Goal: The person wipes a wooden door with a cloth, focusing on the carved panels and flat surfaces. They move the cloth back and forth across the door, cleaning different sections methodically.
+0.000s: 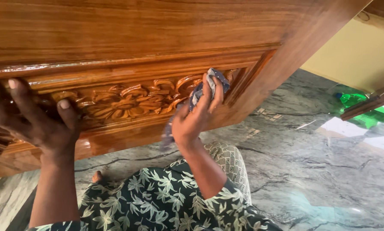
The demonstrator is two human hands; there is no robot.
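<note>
View from above of a varnished wooden door with a carved floral panel set in a recessed frame. The panel is bounded above by a glossy moulded ledge and on the right by a slanted inner edge of the frame; the door's lower edge runs diagonally, and beyond it a grey marbled floor lies open to the right. A green plastic item sits far right by a yellow wall, well apart from the hands. The right hand pinches a blue patterned cloth between thumb and fingers and presses it against the right end of the carving, just beside the slanted frame edge; a tail of the cloth hangs below the wrist. The left hand lies spread, fingers pressed flat on the left end of the panel. A leaf-print garment covers the person's lap below.
</note>
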